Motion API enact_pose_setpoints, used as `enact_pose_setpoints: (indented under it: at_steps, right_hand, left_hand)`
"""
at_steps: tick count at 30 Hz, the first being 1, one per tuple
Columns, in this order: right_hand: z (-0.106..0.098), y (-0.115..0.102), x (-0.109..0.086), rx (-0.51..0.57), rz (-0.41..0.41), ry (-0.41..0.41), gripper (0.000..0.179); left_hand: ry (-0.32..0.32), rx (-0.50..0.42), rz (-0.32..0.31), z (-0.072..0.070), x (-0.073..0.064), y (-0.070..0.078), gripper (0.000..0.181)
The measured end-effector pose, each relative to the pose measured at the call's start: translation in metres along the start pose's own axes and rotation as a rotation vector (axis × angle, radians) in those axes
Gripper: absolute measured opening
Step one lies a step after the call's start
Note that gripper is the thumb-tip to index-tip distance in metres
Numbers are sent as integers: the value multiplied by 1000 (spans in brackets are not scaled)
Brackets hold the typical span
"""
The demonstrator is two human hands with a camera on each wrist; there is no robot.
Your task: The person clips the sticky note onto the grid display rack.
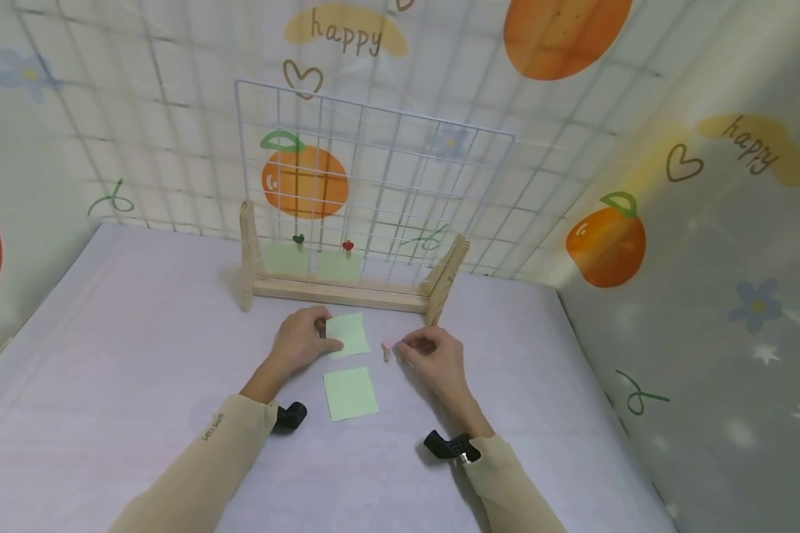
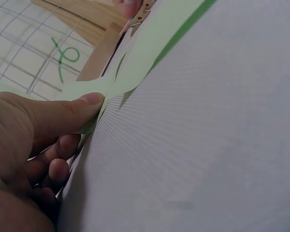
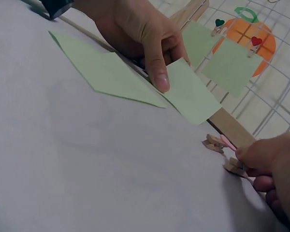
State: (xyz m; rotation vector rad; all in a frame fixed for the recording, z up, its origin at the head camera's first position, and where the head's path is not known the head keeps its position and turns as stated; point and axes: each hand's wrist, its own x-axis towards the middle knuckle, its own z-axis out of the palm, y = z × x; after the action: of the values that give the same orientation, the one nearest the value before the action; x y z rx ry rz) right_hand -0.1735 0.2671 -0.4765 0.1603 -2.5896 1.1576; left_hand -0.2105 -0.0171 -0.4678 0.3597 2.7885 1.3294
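Note:
My left hand pinches a pale green square paper note by its left edge, thumb on top, just above the table. In the left wrist view the thumb presses the note's edge. Nearer to me, a second green note lies on the table. My right hand has thumb and forefinger closed on a small wooden clothespin with a bit of blue at its end. Beside those fingertips lies another small clothespin topped with a pink heart.
Behind the hands stands a white wire grid in a wooden base. Two green notes hang low on it, from clothespins with a dark green heart and a red heart. A printed curtain backs the table.

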Motion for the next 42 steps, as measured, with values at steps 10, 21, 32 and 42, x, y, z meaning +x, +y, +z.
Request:
enact_pose_setpoints:
  at_steps: [10, 21, 32, 42]
  right_hand:
    - [1, 9, 2, 103, -66, 4, 14]
    - [3, 12, 3, 293, -44, 7, 22]
    - [1, 10, 5, 211, -30, 15, 18]
    - [0, 9, 4, 322, -11, -11, 22]
  left_hand:
    - [53, -68, 9, 4, 2, -7, 22]
    - [80, -85, 7, 8, 2, -12, 26]
    - [115, -190, 49, 8, 4, -10, 22]
    - [183, -331, 76, 7, 3, -11, 22]
